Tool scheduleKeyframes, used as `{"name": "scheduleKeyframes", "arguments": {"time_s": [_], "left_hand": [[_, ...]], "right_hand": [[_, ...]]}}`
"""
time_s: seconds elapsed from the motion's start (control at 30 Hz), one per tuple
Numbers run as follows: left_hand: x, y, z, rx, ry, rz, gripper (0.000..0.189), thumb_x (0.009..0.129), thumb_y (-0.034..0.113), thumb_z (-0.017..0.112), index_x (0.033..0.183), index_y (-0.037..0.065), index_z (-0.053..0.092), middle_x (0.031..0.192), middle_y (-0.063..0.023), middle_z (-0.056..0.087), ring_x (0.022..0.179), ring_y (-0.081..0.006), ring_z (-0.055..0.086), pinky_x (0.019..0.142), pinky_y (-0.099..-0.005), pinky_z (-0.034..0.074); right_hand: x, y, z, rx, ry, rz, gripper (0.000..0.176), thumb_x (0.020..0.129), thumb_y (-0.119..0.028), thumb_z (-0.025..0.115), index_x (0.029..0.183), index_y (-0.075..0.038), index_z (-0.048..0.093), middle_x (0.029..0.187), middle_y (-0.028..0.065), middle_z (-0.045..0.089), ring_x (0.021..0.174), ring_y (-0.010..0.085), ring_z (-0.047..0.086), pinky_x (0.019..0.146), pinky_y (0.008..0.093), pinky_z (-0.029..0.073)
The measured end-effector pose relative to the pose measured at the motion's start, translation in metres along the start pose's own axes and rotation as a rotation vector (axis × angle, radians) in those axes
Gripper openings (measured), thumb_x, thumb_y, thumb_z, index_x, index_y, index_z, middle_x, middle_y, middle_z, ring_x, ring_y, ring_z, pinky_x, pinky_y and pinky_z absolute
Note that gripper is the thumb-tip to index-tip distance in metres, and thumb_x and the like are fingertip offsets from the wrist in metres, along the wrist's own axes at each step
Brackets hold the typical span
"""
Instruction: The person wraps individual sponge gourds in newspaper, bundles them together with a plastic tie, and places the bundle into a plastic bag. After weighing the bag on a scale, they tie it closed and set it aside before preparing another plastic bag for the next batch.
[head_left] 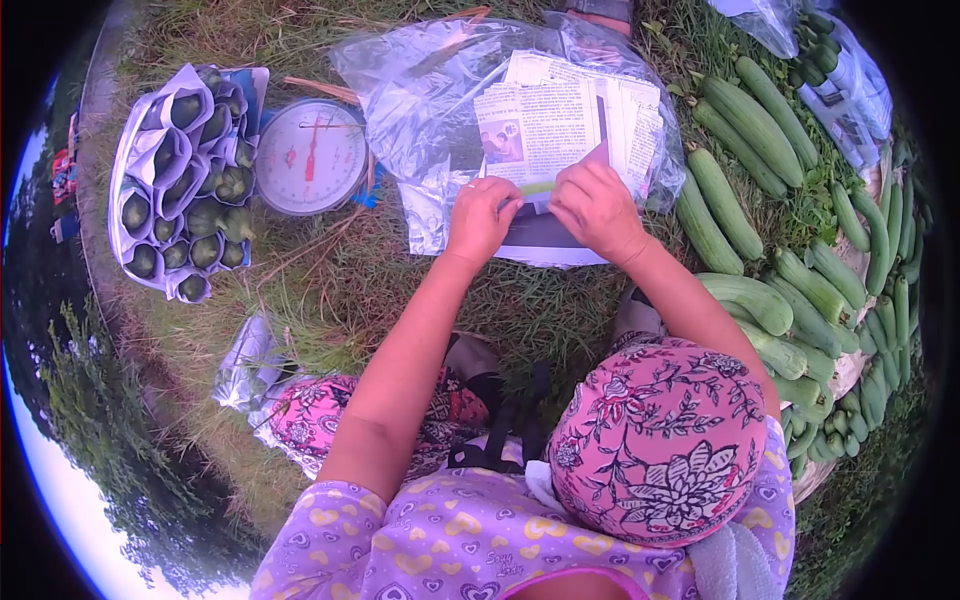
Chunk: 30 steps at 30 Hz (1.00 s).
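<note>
Nearest is the purple shirt of the person, and before it a pink flowered cloth. Both bare forearms reach forward over the grass.

A dark printed sheet lies flat beneath the hands, with its lower part showing between the wrists. The left hand is curled, and its thumb and fingers are pressed together at the edge of this sheet. The right hand is also bent inward, pinching the paper with its thumb and fingertips. The two hands are near each other but do not touch.

In the gap between them lies a pale green vegetable, crosswise, just beyond the fingertips; its ends are hidden. I cannot tell whether the fingers touch it directly.

Beyond it, newspaper pages are piled loosely upon clear plastic. To the left of the plastic is a round dial scale, and further left stand paper-wrapped vegetables, close together. Large green gourds lie in groups at the right.
</note>
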<state>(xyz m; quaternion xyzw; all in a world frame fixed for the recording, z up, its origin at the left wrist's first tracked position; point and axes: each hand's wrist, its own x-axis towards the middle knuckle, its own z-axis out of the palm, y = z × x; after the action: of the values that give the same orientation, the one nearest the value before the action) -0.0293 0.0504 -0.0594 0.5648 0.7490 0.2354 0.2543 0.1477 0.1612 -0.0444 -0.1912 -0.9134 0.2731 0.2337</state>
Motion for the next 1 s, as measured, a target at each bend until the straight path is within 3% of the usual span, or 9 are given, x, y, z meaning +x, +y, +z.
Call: {"name": "scheduleKeyframes", "arguments": {"time_s": [0.23, 0.33, 0.43, 0.53, 0.6, 0.73, 0.83, 0.93, 1.0], "left_hand": [[0.018, -0.004, 0.005, 0.06, 0.217, 0.051, 0.02, 0.072, 0.007, 0.07, 0.089, 0.003, 0.059, 0.082, -0.0099, 0.059, 0.083, -0.032, 0.057, 0.074, -0.0389, 0.045], [0.001, -0.002, 0.004, 0.11, 0.352, -0.167, 0.021, 0.076, 0.01, 0.07, 0.092, 0.003, 0.058, 0.085, -0.0087, 0.059, 0.083, -0.0275, 0.057, 0.073, -0.0363, 0.045], [-0.019, -0.014, 0.015, -0.66, 0.121, -0.761, 0.019, 0.084, 0.018, 0.066, 0.093, 0.004, 0.057, 0.093, -0.0063, 0.059, 0.086, -0.0203, 0.056, 0.074, -0.0351, 0.045], [-0.021, 0.007, 0.021, -1.272, 0.092, -1.009, 0.026, 0.091, 0.028, 0.057, 0.104, 0.005, 0.054, 0.1, -0.0058, 0.058, 0.093, -0.0148, 0.055, 0.081, -0.0316, 0.045], [-0.011, 0.005, 0.029, -1.578, 0.14, -0.915, 0.031, 0.092, 0.028, 0.055, 0.11, 0.003, 0.052, 0.103, -0.0072, 0.058, 0.098, -0.015, 0.055, 0.086, -0.0307, 0.044], [0.001, 0.027, 0.001, -1.767, 0.387, -0.591, 0.028, 0.09, 0.024, 0.056, 0.108, 0.002, 0.053, 0.1, -0.0079, 0.06, 0.096, -0.0185, 0.058, 0.088, -0.0346, 0.046], [-0.001, 0.023, -0.025, -1.831, 0.429, -0.537, 0.03, 0.086, 0.021, 0.059, 0.109, 0.002, 0.054, 0.101, -0.0091, 0.061, 0.095, -0.0199, 0.059, 0.088, -0.0378, 0.047], [-0.001, 0.045, -0.076, -1.946, 0.456, -0.434, 0.035, 0.085, 0.02, 0.06, 0.115, 0.003, 0.052, 0.107, -0.0098, 0.06, 0.1, -0.0219, 0.059, 0.092, -0.0391, 0.046], [-0.012, 0.082, -0.114, -1.998, 0.444, -0.352, 0.038, 0.084, 0.018, 0.061, 0.117, 0.003, 0.05, 0.108, -0.01, 0.059, 0.102, -0.0227, 0.058, 0.094, -0.0399, 0.045]], "right_hand": [[-0.011, 0.019, 0.044, -0.12, -0.149, -0.065, 0.024, 0.069, -0.014, 0.065, 0.09, -0.011, 0.054, 0.102, 0.0043, 0.052, 0.1, 0.0214, 0.049, 0.082, 0.0349, 0.04], [-0.001, 0.032, 0.051, -0.105, -0.155, -0.051, 0.031, 0.066, -0.012, 0.067, 0.094, -0.011, 0.053, 0.102, 0.0048, 0.052, 0.101, 0.0224, 0.049, 0.083, 0.0355, 0.04], [0.02, 0.04, 0.054, -0.045, -0.23, 0.067, 0.037, 0.064, -0.011, 0.07, 0.096, -0.011, 0.053, 0.102, 0.006, 0.052, 0.102, 0.0235, 0.049, 0.085, 0.0359, 0.04], [0.031, 0.039, 0.045, 0.184, -0.226, 0.196, 0.039, 0.063, -0.012, 0.072, 0.098, -0.007, 0.054, 0.099, 0.0107, 0.057, 0.097, 0.029, 0.054, 0.084, 0.0373, 0.044], [0.039, 0.025, 0.041, 0.453, -0.27, 0.401, 0.04, 0.065, -0.015, 0.073, 0.1, -0.002, 0.056, 0.096, 0.0144, 0.062, 0.091, 0.0313, 0.06, 0.082, 0.0366, 0.047], [0.05, 0.003, 0.044, 0.952, -0.296, 0.555, 0.041, 0.072, -0.019, 0.076, 0.104, 0.0, 0.059, 0.093, 0.0116, 0.065, 0.086, 0.0166, 0.06, 0.079, 0.0305, 0.047], [0.096, -0.027, -0.005, 0.752, -0.519, 0.48, 0.036, 0.073, -0.019, 0.076, 0.101, -0.001, 0.061, 0.1, 0.0115, 0.064, 0.09, 0.0187, 0.059, 0.081, 0.0318, 0.046], [0.146, -0.064, -0.066, 0.097, -0.116, -0.194, 0.035, 0.074, -0.019, 0.075, 0.103, -0.002, 0.063, 0.108, 0.0114, 0.062, 0.094, 0.0203, 0.057, 0.083, 0.0332, 0.045], [0.154, -0.072, -0.1, 0.299, -0.158, 0.065, 0.048, 0.079, -0.021, 0.07, 0.119, 0.001, 0.054, 0.119, 0.0132, 0.057, 0.106, 0.0224, 0.055, 0.093, 0.0342, 0.041]]}}
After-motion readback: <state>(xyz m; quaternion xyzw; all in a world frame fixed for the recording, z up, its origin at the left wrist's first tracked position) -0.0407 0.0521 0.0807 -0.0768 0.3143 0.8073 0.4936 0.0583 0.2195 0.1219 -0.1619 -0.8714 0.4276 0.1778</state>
